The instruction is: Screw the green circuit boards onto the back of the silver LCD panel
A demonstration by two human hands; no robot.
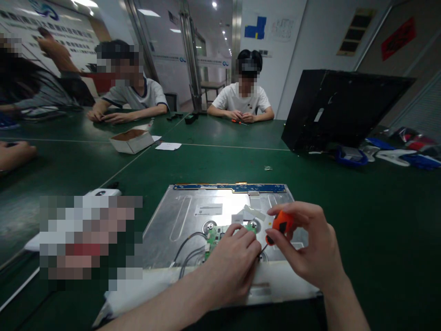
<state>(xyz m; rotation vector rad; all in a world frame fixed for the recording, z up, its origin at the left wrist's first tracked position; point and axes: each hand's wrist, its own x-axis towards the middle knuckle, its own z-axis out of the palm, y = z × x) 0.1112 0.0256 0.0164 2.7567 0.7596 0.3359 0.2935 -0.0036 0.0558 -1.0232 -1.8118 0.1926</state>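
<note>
My right hand (310,243) grips the orange and black handle of a screwdriver (282,221) between thumb and fingers. Its thin shaft slants down and left towards my left hand (237,253). That hand lies over a green circuit board (214,233) with its fingers curled together beside the shaft; whatever they hold at the tip is hidden. The board sits on the silver metal back of a display panel (161,234), which lies flat in front of me. Dark cables (184,246) run from the board's left side. A blue circuit strip (220,188) lines the panel's far edge.
A large black monitor housing (337,110) stands at the right, near clips and blue items (351,155). An open box (132,140) and white paper (168,146) lie farther back on the green table (220,161). Two people sit across; others are at the left.
</note>
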